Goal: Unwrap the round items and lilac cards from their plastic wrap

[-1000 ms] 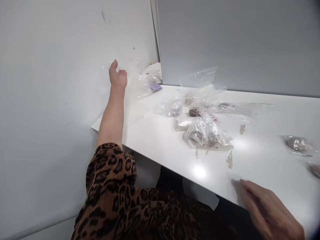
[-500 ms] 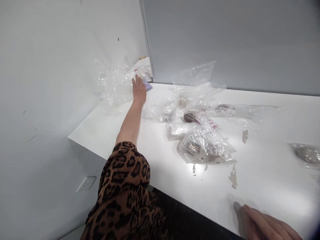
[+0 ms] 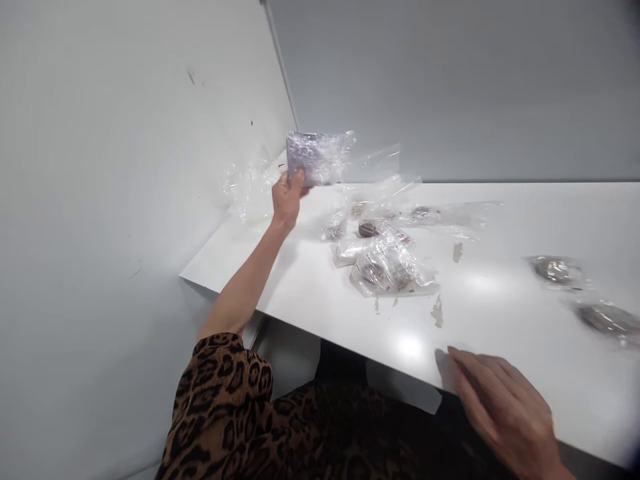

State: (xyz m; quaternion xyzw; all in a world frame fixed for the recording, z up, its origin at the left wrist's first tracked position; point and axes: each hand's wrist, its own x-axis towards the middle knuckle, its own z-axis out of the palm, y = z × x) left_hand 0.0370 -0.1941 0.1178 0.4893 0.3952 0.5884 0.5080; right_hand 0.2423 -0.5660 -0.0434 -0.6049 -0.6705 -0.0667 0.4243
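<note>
My left hand [image 3: 289, 200] is closed on the lower left corner of a flat purple packet [image 3: 315, 159] in shiny clear plastic, with the thumb on its near face. The packet is held up above the far left part of the table [image 3: 310, 287]. My right hand [image 3: 505, 407] rests at the table's front edge with its fingers stretched out, and nothing shows in it. On the table between the hands lies a clear plastic bag [image 3: 393, 270] with brownish objects inside. Just behind it are a dark brown oval item [image 3: 368, 229] and a white wrapped packet [image 3: 346, 253].
Crumpled clear plastic [image 3: 247, 190] lies in the left corner against the wall. Further clear bags [image 3: 440, 215] spread along the back. Two dark wrapped items [image 3: 556, 269] lie at the right. A grey panel [image 3: 450, 93] stands behind the table.
My left hand has taken hold of the purple packet and lifted it out of the corner pile. The view has shifted, so more of my right hand and the table's right side shows.
</note>
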